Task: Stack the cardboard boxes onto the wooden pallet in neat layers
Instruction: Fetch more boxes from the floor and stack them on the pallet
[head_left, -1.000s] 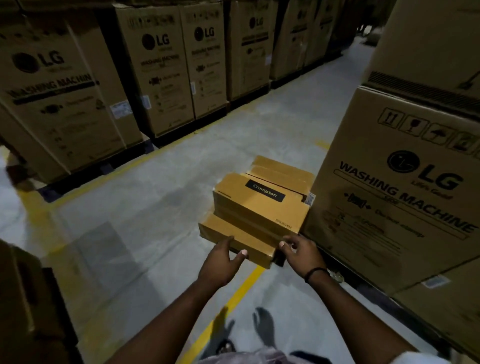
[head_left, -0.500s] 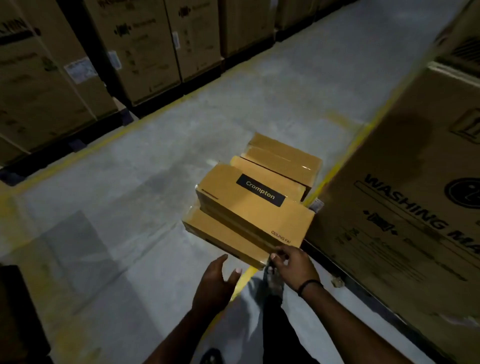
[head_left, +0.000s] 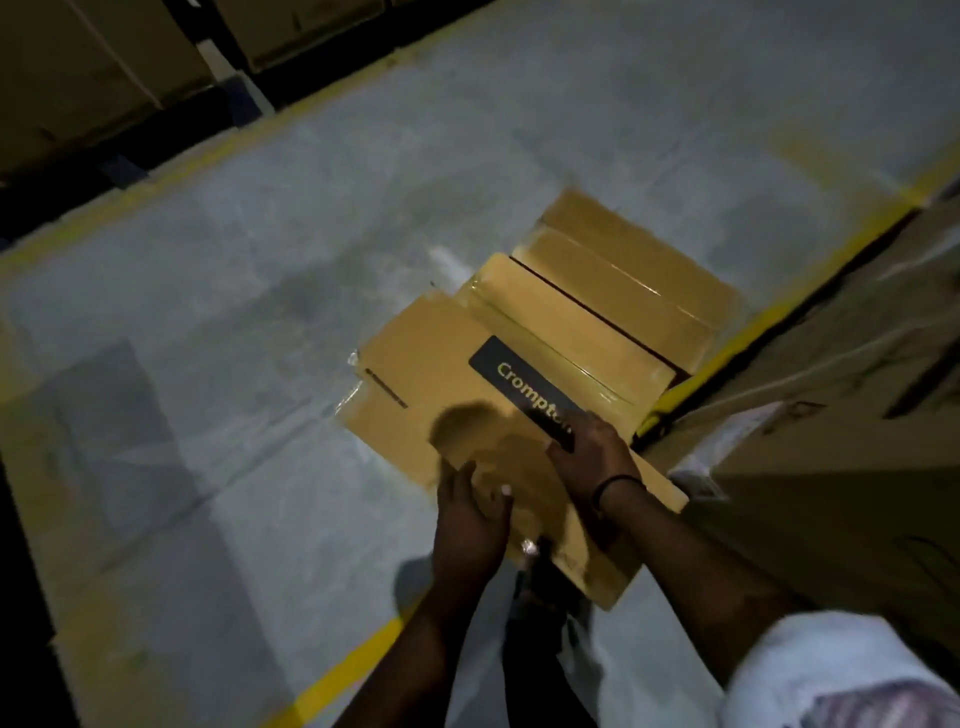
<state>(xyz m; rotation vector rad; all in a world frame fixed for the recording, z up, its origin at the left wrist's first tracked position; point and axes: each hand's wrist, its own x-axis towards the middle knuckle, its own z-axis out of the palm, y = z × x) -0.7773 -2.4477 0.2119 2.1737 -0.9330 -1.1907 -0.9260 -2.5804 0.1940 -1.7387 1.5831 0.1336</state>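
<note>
My left hand is hovering spread open over the near edge of the Crompton box, which is lying on the floor with more boxes just behind. My right hand is resting on its label; I cannot tell its grip. A big carton is crowding the right side.

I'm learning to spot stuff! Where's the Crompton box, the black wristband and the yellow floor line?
Crompton box (head_left: 426, 364): head view, bare top face left of its label.
black wristband (head_left: 618, 482): head view, middle of the band.
yellow floor line (head_left: 332, 680): head view, stripe's near stretch.
</note>
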